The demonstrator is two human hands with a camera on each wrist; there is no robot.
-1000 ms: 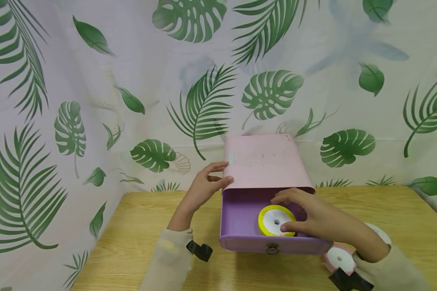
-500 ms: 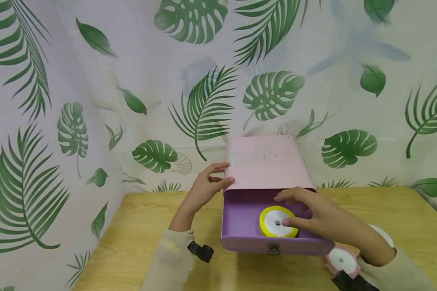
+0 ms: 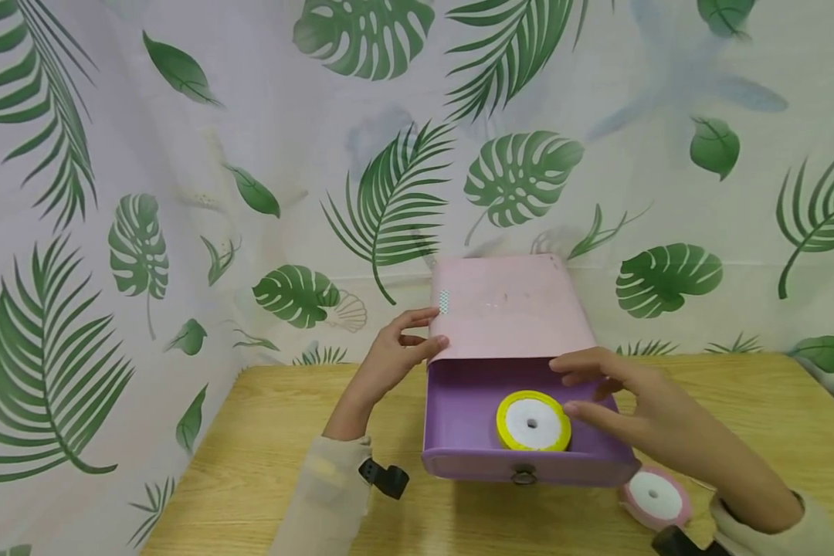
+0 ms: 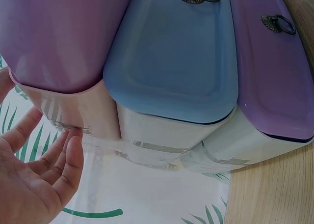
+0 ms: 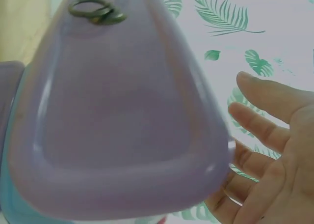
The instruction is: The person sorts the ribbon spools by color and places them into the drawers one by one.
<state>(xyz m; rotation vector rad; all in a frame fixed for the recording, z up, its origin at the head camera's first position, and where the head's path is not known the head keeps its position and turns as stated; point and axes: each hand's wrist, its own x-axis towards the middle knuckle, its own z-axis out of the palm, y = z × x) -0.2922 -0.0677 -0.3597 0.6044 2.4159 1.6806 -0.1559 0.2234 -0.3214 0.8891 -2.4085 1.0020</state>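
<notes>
A yellow-rimmed ribbon spool (image 3: 532, 422) with a white face lies flat in the pulled-out purple drawer (image 3: 459, 417). The drawer belongs to a pink cabinet (image 3: 514, 309). My left hand (image 3: 398, 351) rests its fingertips against the cabinet's left side; the left wrist view shows this hand (image 4: 41, 170) with fingers loosely extended along the pink casing. Over the drawer's right edge is my right hand (image 3: 625, 390), thumb near the spool's rim and nothing in its grasp. In the right wrist view that hand (image 5: 274, 155) has spread, relaxed fingers beside the drawer front (image 5: 122, 111).
A pink-rimmed spool (image 3: 656, 496) lies on the wooden table (image 3: 285, 463), right of the drawer. In the left wrist view, a blue drawer (image 4: 171, 57) and another purple drawer (image 4: 274, 71) sit alongside. A leaf-patterned curtain (image 3: 403, 100) hangs close behind the cabinet.
My right hand has moved right, off the yellow-rimmed ribbon spool, which now shows whole in the drawer. My left hand stays at the cabinet's side.
</notes>
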